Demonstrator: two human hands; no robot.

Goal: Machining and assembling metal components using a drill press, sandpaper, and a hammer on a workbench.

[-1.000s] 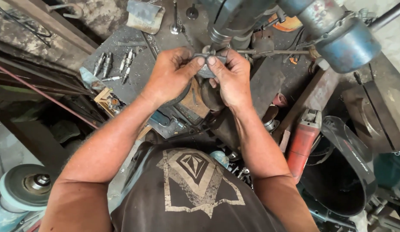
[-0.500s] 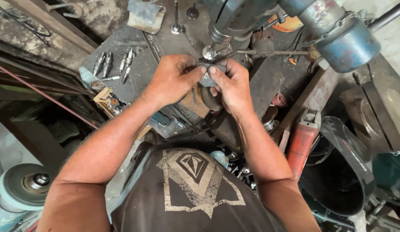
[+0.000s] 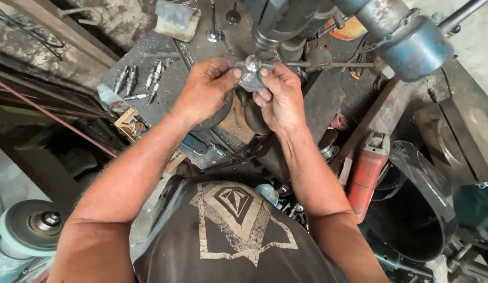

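Both hands have shifted slightly since a second ago, drawing closer together around a small grey metal part [image 3: 250, 78] held directly beneath the spindle of a drill press [image 3: 273, 23]. The left hand [image 3: 204, 91] pinches the part's left edge between thumb and curled fingers; the right hand [image 3: 280, 97] pinches its right edge, thumb on top and fingers folded under. A round silvery stud [image 3: 253, 63] rises from the part between the two thumbs, just under the spindle tip. A thin metal rod [image 3: 333, 65] runs away from the right hand's knuckles toward the blue motor housing [image 3: 414, 47] beyond it. Past the left hand's knuckles, a row of spark plugs and small bits [image 3: 139, 78] lies on the dark steel bench [image 3: 165, 89]. Beside the right forearm rests a red angle grinder [image 3: 367, 173], with a black bucket [image 3: 411, 209] farther out. Near the left elbow sits a pale green grinding wheel [image 3: 29, 228]. The person wears a dark shirt with a diamond print [image 3: 233, 230].
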